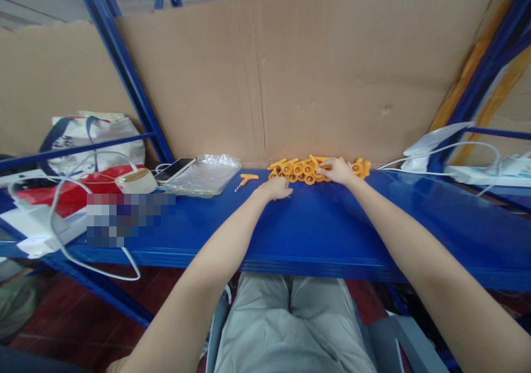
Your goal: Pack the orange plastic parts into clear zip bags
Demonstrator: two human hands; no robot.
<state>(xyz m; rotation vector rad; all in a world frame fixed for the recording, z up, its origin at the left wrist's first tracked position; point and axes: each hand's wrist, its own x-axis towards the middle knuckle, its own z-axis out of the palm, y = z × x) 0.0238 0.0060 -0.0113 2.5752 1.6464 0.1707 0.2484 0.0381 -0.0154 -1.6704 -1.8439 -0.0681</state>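
Note:
A row of stacked orange plastic pieces [309,169] with round, cup-like ends lies against the cardboard at the back of the blue table. My left hand [279,188] is at the pile's left front, fingers curled in; a small shiny bit shows below it, but what it holds is hidden. Over the right half of the pile reaches my right hand [338,171], its fingers bent around one of the orange pieces. Apart to the left lies a single corkscrew [249,179] with an orange T-shaped handle and a metal spiral.
Clear plastic bags [203,176] and a phone [176,170] lie left of the corkscrew. Further left are a white charger [136,182], cables and a cloth bag [95,146]. Cardboard [332,68] walls off the back. A power strip [489,175] is at right.

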